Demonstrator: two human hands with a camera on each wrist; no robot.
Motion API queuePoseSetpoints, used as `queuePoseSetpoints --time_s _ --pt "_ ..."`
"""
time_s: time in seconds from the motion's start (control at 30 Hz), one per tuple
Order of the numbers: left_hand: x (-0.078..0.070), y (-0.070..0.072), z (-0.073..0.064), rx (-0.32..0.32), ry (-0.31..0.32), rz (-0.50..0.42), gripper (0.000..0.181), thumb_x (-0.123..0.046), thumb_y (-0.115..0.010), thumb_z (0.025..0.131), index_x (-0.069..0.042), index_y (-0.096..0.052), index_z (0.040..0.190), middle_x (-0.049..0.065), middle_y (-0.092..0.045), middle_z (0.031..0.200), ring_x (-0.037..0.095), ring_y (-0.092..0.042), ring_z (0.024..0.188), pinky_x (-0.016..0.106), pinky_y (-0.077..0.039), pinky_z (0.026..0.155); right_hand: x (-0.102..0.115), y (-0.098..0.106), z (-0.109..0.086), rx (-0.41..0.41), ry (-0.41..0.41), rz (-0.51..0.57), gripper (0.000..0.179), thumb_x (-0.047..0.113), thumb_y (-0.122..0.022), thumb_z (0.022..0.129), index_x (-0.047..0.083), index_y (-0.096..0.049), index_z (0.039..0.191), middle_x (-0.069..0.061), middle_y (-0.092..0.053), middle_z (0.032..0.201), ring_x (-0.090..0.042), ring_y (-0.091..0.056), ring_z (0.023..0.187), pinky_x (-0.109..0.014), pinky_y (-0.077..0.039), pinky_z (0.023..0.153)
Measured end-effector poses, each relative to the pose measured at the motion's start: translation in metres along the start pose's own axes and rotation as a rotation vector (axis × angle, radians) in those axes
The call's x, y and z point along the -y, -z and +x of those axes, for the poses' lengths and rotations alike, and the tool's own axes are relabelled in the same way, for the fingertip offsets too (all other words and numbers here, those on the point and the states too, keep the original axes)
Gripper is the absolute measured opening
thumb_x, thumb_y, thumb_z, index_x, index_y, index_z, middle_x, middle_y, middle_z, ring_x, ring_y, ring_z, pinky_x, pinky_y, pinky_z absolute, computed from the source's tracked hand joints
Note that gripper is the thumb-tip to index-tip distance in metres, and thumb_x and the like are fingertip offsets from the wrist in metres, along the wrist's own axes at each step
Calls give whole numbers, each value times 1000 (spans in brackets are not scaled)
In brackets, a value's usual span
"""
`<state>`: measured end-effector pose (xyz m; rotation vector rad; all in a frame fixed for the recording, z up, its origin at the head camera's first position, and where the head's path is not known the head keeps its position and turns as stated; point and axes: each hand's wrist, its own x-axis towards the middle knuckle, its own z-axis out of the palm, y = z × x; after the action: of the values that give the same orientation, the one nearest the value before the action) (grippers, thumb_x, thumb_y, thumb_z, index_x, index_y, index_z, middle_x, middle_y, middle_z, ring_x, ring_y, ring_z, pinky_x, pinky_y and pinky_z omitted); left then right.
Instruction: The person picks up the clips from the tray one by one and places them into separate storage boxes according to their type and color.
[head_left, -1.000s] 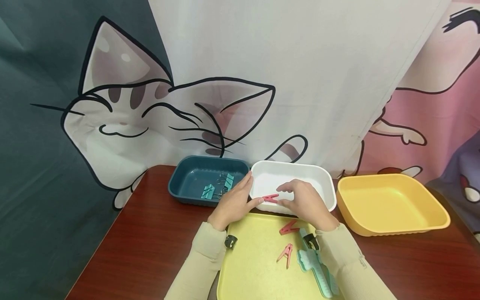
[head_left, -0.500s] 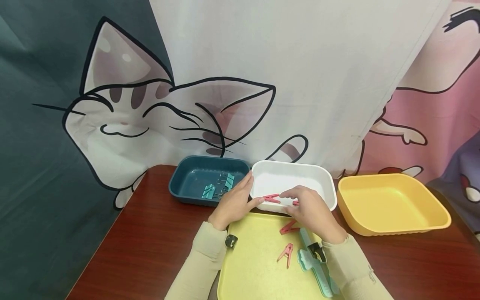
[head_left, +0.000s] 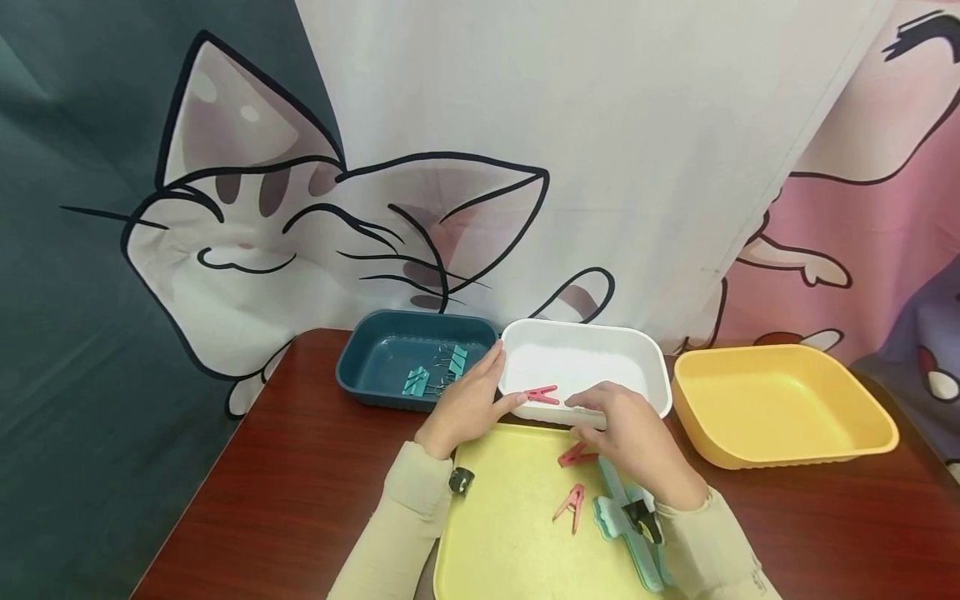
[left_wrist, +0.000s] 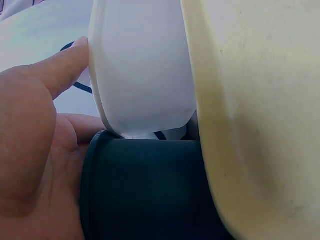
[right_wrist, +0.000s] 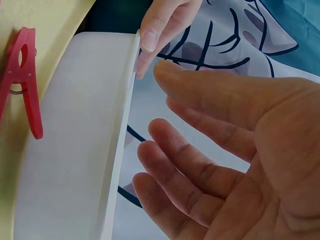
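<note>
My left hand [head_left: 467,410] rests at the junction of the dark blue bin [head_left: 367,392] and the white bin [head_left: 630,350], fingers straight, thumb at the white bin's front rim. My right hand [head_left: 630,433] hovers at the white bin's front edge; the right wrist view shows its fingers [right_wrist: 187,180] loosely bent with nothing between them. A red clothespin [head_left: 542,395] lies in the white bin. Another red clothespin [head_left: 576,454] and a pink clothespin [head_left: 573,504] lie on the yellow tray [head_left: 495,542]. Teal bag clips [head_left: 633,542] lie partly under the right wrist.
Teal binder clips [head_left: 416,382] lie in the dark blue bin. A yellow bin [head_left: 787,408] stands to the right of the white one. All stand on a reddish-brown table [head_left: 277,483], with a cartoon-printed curtain [head_left: 637,167] behind.
My right hand has drawn back toward me and right, away from the white bin's inside. A second red clothespin, glimpsed by its fingers half a second ago, is out of sight. The left hand stays put.
</note>
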<state>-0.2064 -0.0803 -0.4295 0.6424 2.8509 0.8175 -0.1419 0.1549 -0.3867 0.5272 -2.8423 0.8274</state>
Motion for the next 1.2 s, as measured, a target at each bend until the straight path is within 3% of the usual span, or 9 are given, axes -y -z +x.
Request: queuePoseSetpoints --time_s 0.27,0.6,0.8,1.03,1.2 --pt "0 -1 1 -7 -14 8 82 -45 -59 100 0 -25 158 10 -16 167 29 -26 150 48 -32 116 -1 -1 -8 -3 12 -8 29 11 -89 75 8 -78 102 -4 -72 99 -25 -67 95 -45 -54 84" --pt "0 0 1 0 -10 11 82 -46 -59 100 0 -24 158 8 -15 168 28 -24 150 48 -32 116 -4 -6 -14 59 44 -42 33 7 -88 75 9 -78 107 -9 -71 111 -29 -65 106 -49 -53 92" --pt "1 1 -1 7 4 15 82 -47 -58 100 -1 -23 158 7 -13 168 27 -23 151 48 -31 116 -5 -10 -14 93 85 -61 31 0 -85 75 9 -77 103 -3 -72 103 -28 -65 106 -48 -52 94" --pt "2 1 -1 3 -3 15 82 -47 -59 100 0 -24 158 8 -14 168 29 -24 150 48 -32 116 -4 -15 -14 143 108 -73 33 -5 -86 70 7 -76 99 -1 -71 97 -19 -64 91 -41 -56 82" --pt "1 0 0 4 -10 14 81 -46 -59 100 0 -24 158 8 -14 168 28 -24 151 48 -32 116 -6 -18 -16 142 123 -56 31 -7 -84 70 5 -76 97 1 -70 92 -18 -65 91 -37 -57 78"
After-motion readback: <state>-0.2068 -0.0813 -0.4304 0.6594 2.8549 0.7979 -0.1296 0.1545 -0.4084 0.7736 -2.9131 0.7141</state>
